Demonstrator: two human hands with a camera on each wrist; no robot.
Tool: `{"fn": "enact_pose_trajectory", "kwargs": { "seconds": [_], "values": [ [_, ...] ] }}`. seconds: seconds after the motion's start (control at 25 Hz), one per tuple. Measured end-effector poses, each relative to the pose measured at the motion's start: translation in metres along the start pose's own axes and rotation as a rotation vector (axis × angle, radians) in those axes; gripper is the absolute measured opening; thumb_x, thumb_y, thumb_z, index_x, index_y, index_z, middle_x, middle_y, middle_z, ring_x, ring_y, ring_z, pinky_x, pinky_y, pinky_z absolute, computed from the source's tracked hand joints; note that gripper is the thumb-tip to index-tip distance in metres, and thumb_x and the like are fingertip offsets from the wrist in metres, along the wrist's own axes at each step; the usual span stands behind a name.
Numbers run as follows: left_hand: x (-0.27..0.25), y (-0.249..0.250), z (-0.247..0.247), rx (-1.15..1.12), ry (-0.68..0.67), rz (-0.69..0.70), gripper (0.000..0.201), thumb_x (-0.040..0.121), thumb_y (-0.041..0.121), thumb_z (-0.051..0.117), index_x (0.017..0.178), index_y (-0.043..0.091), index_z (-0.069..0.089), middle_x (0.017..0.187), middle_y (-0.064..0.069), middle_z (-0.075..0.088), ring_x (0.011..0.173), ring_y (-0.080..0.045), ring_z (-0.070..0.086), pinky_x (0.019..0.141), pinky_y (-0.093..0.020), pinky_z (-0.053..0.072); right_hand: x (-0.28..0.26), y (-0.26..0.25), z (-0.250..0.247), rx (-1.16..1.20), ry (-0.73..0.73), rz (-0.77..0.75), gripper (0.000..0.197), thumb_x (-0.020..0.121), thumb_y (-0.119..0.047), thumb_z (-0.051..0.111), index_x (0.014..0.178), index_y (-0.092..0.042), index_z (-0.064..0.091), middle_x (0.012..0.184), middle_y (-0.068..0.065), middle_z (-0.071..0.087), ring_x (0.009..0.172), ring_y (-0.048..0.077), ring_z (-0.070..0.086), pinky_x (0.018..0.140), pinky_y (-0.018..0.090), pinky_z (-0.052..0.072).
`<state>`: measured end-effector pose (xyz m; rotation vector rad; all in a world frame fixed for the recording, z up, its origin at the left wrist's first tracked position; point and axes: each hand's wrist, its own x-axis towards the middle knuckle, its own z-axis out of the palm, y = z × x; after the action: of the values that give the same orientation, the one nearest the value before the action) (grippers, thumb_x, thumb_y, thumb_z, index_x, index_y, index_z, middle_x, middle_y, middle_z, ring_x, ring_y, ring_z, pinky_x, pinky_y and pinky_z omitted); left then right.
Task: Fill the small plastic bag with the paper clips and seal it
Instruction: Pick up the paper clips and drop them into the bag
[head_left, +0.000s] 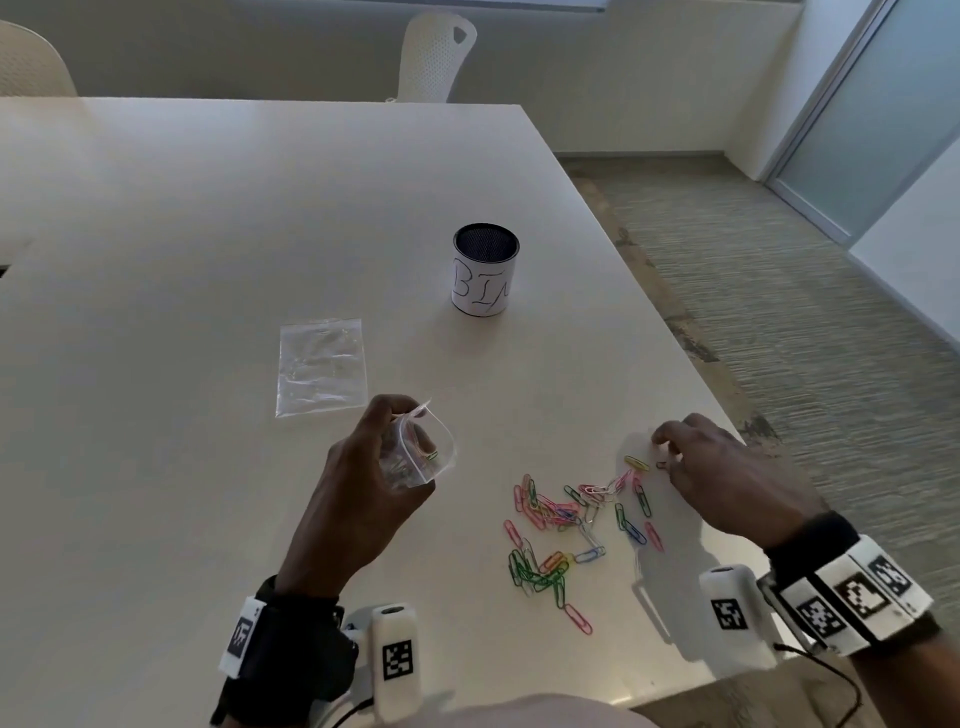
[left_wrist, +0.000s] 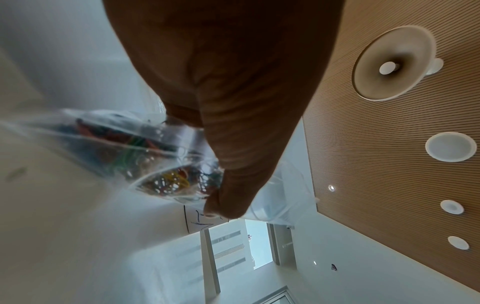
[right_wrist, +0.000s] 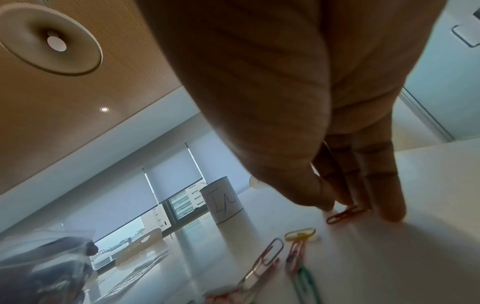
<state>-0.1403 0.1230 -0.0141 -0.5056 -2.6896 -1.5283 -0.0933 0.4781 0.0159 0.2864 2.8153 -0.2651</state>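
Table (head_left: 208, 234), white and flat, carries the scattered heap of coloured wire paper clips (head_left: 561, 535), which lies between the two hands and nearer the right. Left hand (head_left: 363, 483) grips the small clear plastic bag (head_left: 421, 452) above the table, mouth open and facing up and to the right; some clips are already inside. Right hand (head_left: 727, 478) has fingers curled down, thumb and fingertips touching a single red paper clip (right_wrist: 344, 214) at the heap's far right edge. The clip's long axis runs from the fingertips toward the wrist.
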Motion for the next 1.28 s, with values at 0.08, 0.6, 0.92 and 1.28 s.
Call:
{"fn": "enact_pose_trajectory", "kwargs": {
  "seconds": [0.08, 0.6, 0.92, 1.28],
  "values": [
    [0.0, 0.0, 0.0, 0.0, 0.0, 0.0, 0.06, 0.08, 0.001, 0.085, 0.122, 0.031, 0.053, 0.101, 0.021, 0.072, 0.092, -0.008, 0.072, 0.077, -0.014, 0.055, -0.003, -0.01, 0.006, 0.036, 0.013, -0.037, 0.028, 0.103, -0.013, 0.05, 0.131, -0.011, 0.057, 0.124, 0.008, 0.055, 0.111, 0.029, 0.062, 0.093, 0.033, 0.047],
    [-0.001, 0.0, -0.001, -0.022, 0.005, -0.002, 0.059, 0.081, 0.0, 0.084, 0.119, 0.032, 0.053, 0.101, 0.017, 0.072, 0.09, -0.01, 0.072, 0.077, -0.017, 0.056, -0.025, -0.082, 0.003, 0.083, -0.179, -0.308, 0.069, 0.086, -0.06, 0.072, 0.144, -0.032, 0.046, 0.133, -0.011, 0.049, 0.117, 0.009, 0.058, 0.095, 0.025, 0.052],
    [0.0, -0.001, 0.0, -0.027, -0.005, -0.012, 0.061, 0.08, 0.001, 0.084, 0.12, 0.034, 0.052, 0.101, 0.017, 0.072, 0.089, -0.009, 0.072, 0.075, -0.014, 0.055, -0.025, -0.099, 0.023, 0.098, -0.026, -0.346, 0.031, 0.094, -0.036, 0.072, 0.122, -0.028, 0.062, 0.116, -0.005, 0.055, 0.099, 0.014, 0.061, 0.082, 0.018, 0.038],
    [-0.001, -0.002, 0.0, -0.034, 0.007, -0.005, 0.058, 0.08, 0.001, 0.084, 0.12, 0.03, 0.053, 0.1, 0.018, 0.071, 0.086, -0.007, 0.07, 0.073, -0.008, 0.051, -0.018, -0.101, 0.02, 0.142, -0.022, -0.335, 0.012, 0.094, -0.026, 0.073, 0.106, -0.024, 0.071, 0.108, -0.004, 0.062, 0.092, 0.015, 0.065, 0.078, 0.019, 0.047]
  ]
}}
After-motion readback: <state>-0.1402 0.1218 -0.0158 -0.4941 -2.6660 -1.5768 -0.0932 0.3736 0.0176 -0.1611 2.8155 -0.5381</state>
